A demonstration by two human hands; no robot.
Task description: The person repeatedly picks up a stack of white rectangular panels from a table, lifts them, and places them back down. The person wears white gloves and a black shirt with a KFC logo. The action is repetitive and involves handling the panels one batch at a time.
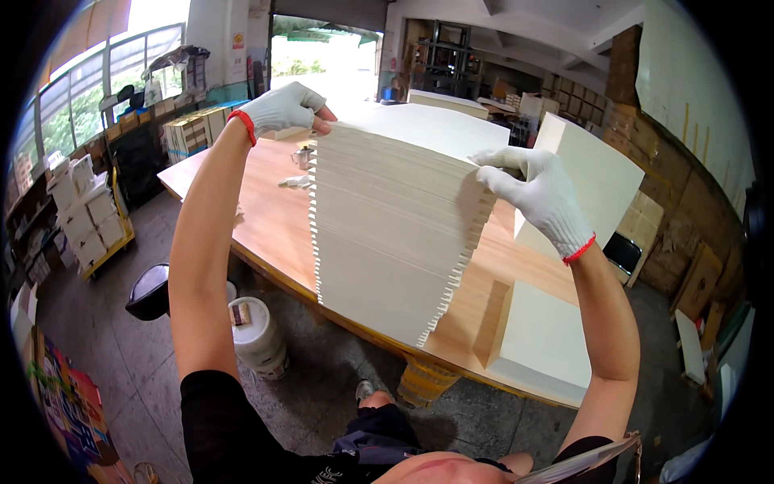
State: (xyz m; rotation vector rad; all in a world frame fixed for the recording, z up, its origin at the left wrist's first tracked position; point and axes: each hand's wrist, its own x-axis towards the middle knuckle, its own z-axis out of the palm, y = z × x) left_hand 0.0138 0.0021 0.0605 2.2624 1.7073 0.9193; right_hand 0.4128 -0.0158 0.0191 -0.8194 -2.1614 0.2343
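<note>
A tall stack of grey cardboard sheets (387, 234) with notched, white-tabbed side edges stands on the wooden table (266, 222) in front of me. My left hand (286, 109), in a white knit glove with bare fingertips showing, is closed at the stack's far left corner. At its far right corner my right hand (542, 189), gloved in white with a red cuff, has thumb and fingers pinched on the edge. How many sheets each hand grips is hidden. Near the left edge of the stack are a metal cup (303, 156) and a crumpled white cloth-like item (295, 182).
White stacks (544, 335) of board lie at the right, with a taller white block (592, 165) behind. More white sheets (427, 121) cover the table's far side. Left of the table stand a lidded white bucket (260, 339) and a black stool (150, 289). Boxes fill a trolley (89, 210).
</note>
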